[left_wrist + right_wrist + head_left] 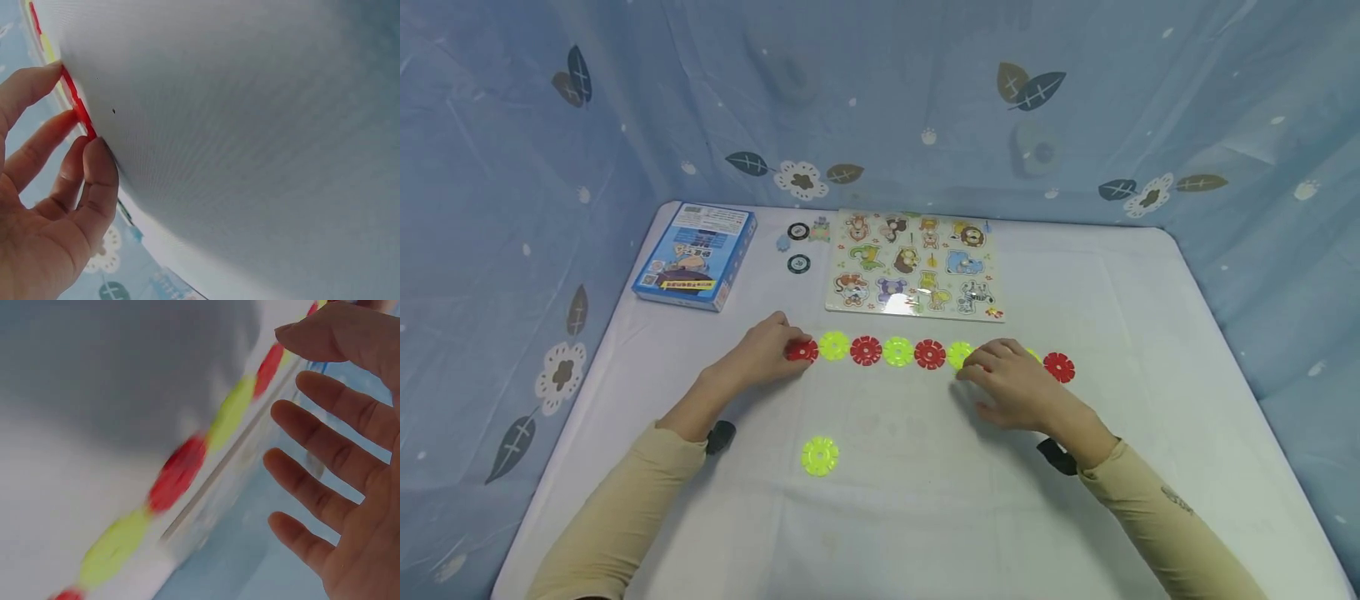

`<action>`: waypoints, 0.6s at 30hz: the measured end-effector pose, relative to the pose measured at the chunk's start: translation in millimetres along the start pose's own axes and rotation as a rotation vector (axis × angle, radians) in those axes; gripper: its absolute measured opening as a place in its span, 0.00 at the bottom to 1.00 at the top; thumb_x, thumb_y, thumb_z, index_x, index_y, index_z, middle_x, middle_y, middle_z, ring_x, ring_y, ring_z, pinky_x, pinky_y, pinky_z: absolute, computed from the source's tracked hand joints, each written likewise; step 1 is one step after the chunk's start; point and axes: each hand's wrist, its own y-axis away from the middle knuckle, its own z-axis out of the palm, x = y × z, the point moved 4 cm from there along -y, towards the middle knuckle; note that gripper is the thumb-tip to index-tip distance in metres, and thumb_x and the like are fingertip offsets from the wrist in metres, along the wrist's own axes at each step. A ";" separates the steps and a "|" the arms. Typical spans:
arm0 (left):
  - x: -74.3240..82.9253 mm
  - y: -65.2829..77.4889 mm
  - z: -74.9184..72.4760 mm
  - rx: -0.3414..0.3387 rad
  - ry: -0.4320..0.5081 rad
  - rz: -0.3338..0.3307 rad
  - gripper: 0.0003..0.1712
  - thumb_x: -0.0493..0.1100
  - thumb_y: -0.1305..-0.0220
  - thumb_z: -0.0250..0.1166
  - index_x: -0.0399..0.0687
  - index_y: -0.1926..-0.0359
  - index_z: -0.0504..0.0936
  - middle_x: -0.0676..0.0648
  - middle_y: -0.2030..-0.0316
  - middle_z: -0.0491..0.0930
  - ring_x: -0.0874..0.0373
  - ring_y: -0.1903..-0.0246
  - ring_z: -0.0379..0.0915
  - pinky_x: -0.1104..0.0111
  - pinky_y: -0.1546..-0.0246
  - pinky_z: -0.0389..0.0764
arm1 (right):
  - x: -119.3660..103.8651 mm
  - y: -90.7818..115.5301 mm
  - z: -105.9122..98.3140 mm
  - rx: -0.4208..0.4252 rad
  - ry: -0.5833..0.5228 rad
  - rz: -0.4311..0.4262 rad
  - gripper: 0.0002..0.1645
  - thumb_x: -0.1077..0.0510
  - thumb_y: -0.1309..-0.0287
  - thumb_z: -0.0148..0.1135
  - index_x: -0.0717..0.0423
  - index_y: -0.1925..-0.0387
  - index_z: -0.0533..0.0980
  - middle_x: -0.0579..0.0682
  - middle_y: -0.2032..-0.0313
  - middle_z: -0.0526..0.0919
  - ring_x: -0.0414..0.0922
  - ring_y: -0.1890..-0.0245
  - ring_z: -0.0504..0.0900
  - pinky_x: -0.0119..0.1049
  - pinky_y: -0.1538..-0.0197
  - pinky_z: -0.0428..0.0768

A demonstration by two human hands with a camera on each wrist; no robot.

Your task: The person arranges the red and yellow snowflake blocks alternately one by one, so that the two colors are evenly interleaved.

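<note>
A row of red and yellow-green notched interlocking discs crosses the table, touching or nearly so. At its left end lies a red interlocking disc (803, 351), which my left hand (767, 350) pinches by its edges between thumb and fingertips. In the left wrist view this red disc (78, 103) lies flat on the tabletop. My right hand (1018, 383) hovers over the right part of the row, fingers spread and holding nothing, and partly covers the discs there. A red disc (1059, 367) ends the row on the right. One yellow-green disc (819, 457) lies apart, nearer the front.
Behind the row lies an animal puzzle board (913, 265). A blue box (696, 256) stands at the back left. Between them are two black round chips (799, 263) and small animal pieces (819, 229). Patterned blue cloth (910, 100) surrounds the white table (895, 517).
</note>
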 end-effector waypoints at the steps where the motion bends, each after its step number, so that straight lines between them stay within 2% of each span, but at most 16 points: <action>1: 0.2 -0.2 0.2 -0.001 0.001 0.001 0.26 0.48 0.47 0.72 0.41 0.48 0.83 0.44 0.65 0.73 0.56 0.65 0.67 0.70 0.67 0.71 | -6.6 -5.1 0.8 -0.016 -0.006 -0.023 0.27 0.49 0.60 0.76 0.48 0.55 0.81 0.49 0.53 0.83 0.51 0.47 0.78 0.51 0.40 0.73; 10: 1.5 -0.8 -0.3 -0.007 -0.001 0.001 0.26 0.47 0.47 0.72 0.41 0.47 0.83 0.44 0.64 0.72 0.55 0.65 0.68 0.69 0.66 0.72 | -51.4 -41.2 4.8 -0.117 -0.078 -0.197 0.28 0.45 0.56 0.74 0.44 0.50 0.79 0.45 0.52 0.82 0.46 0.48 0.78 0.47 0.41 0.75; 18: 1.0 -0.7 0.4 -0.024 -0.004 -0.025 0.27 0.48 0.47 0.72 0.41 0.46 0.82 0.44 0.63 0.72 0.55 0.64 0.68 0.69 0.65 0.73 | -97.2 -68.9 14.3 -0.212 -0.054 -0.356 0.28 0.43 0.50 0.68 0.40 0.46 0.76 0.43 0.48 0.80 0.43 0.49 0.78 0.42 0.43 0.75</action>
